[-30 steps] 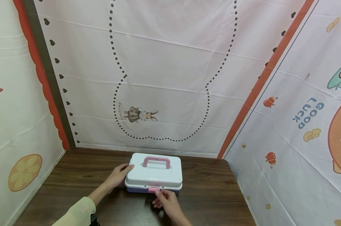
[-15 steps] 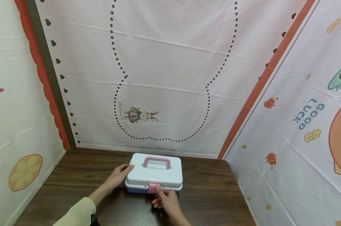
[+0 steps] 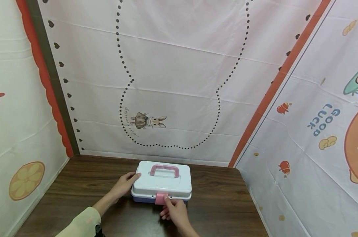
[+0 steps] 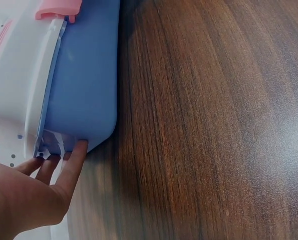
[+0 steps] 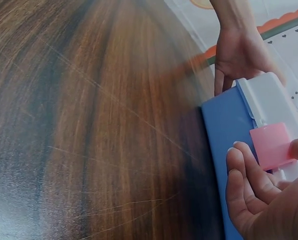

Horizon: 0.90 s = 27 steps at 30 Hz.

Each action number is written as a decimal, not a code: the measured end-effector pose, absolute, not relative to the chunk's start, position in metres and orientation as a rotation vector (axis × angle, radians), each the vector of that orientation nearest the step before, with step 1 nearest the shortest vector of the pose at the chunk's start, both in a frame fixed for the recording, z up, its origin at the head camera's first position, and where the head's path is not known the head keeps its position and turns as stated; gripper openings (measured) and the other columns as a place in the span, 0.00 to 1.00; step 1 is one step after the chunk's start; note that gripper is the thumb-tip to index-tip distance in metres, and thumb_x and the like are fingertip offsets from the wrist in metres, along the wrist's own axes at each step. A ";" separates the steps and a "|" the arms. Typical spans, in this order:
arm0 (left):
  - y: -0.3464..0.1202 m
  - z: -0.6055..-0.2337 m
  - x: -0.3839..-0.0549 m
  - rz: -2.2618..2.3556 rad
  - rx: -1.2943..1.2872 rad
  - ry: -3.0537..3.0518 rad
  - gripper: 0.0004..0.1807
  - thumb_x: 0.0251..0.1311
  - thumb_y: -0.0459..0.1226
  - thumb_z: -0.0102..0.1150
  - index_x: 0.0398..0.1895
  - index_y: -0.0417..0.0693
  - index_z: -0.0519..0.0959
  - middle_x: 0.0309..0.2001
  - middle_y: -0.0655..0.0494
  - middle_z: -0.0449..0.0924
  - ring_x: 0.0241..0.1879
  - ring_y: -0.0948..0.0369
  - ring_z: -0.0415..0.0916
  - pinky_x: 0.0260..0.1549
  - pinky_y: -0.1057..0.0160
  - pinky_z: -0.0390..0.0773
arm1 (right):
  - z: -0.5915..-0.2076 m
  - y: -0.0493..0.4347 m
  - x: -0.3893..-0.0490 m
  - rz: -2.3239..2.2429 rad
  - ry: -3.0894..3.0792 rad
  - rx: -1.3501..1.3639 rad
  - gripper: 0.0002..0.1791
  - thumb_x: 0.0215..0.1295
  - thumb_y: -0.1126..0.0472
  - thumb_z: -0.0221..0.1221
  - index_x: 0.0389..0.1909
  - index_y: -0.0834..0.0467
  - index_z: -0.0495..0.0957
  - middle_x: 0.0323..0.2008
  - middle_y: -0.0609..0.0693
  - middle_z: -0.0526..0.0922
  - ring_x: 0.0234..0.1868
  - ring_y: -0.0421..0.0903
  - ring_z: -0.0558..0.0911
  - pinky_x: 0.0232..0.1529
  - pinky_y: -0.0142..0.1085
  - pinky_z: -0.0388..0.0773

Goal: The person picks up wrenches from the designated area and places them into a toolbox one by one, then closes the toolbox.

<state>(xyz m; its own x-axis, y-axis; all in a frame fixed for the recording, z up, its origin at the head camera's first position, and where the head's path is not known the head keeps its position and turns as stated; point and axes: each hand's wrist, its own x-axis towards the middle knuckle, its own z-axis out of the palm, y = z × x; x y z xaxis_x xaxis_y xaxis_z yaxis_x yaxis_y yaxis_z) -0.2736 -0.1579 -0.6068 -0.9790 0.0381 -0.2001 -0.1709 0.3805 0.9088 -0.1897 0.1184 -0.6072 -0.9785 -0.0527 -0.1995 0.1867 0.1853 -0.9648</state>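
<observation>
A plastic storage box with a white lid (image 3: 155,184) and a blue base (image 4: 83,75) sits on the wooden table. My left hand (image 3: 123,186) grips its left end, thumb over the lid's edge. In the left wrist view those fingers (image 4: 68,175) press against the end wall. At the front, my right hand (image 3: 179,210) pinches the right edge of the pink latch (image 5: 266,145) with the thumb. Its other fingers (image 5: 244,175) are loosely curled in front of the blue wall. A pink handle (image 3: 176,171) lies across the lid.
The dark wooden table (image 3: 220,204) extends on both sides of the box and in front of it. A printed white cloth (image 3: 179,115) hangs right behind, with further cloth walls at left (image 3: 18,131) and right (image 3: 285,138).
The pink latch has tilted under my right thumb, from a thin strip to a broad square face hanging slightly lower. My left hand and the box have stayed in place.
</observation>
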 end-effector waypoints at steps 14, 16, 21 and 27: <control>-0.158 -0.606 -0.272 1.654 -0.118 2.449 0.60 0.64 0.76 0.51 0.79 0.35 0.63 0.74 0.28 0.64 0.72 0.36 0.65 0.68 0.34 0.70 | -0.614 0.119 -0.192 -1.826 2.265 0.164 0.34 0.76 0.37 0.59 0.31 0.68 0.85 0.23 0.59 0.88 0.20 0.46 0.87 0.22 0.35 0.84; -0.158 -0.606 -0.272 1.653 -0.121 2.447 0.60 0.63 0.77 0.51 0.79 0.35 0.63 0.74 0.28 0.64 0.72 0.36 0.66 0.68 0.34 0.71 | -0.615 0.119 -0.192 -1.827 2.255 0.170 0.34 0.76 0.37 0.60 0.31 0.68 0.85 0.23 0.58 0.88 0.21 0.46 0.87 0.23 0.35 0.84; -0.158 -0.608 -0.272 1.648 -0.130 2.451 0.61 0.63 0.77 0.50 0.79 0.35 0.63 0.74 0.28 0.64 0.72 0.36 0.66 0.68 0.33 0.70 | -0.618 0.121 -0.193 -1.850 2.224 0.175 0.34 0.76 0.37 0.60 0.32 0.68 0.85 0.22 0.56 0.87 0.20 0.45 0.86 0.23 0.35 0.84; -0.158 -0.609 -0.272 1.655 -0.128 2.453 0.61 0.63 0.77 0.50 0.79 0.35 0.63 0.74 0.28 0.65 0.72 0.36 0.66 0.67 0.33 0.71 | -0.619 0.121 -0.195 -1.884 2.198 0.166 0.33 0.75 0.39 0.61 0.32 0.69 0.85 0.21 0.58 0.87 0.19 0.44 0.86 0.22 0.35 0.84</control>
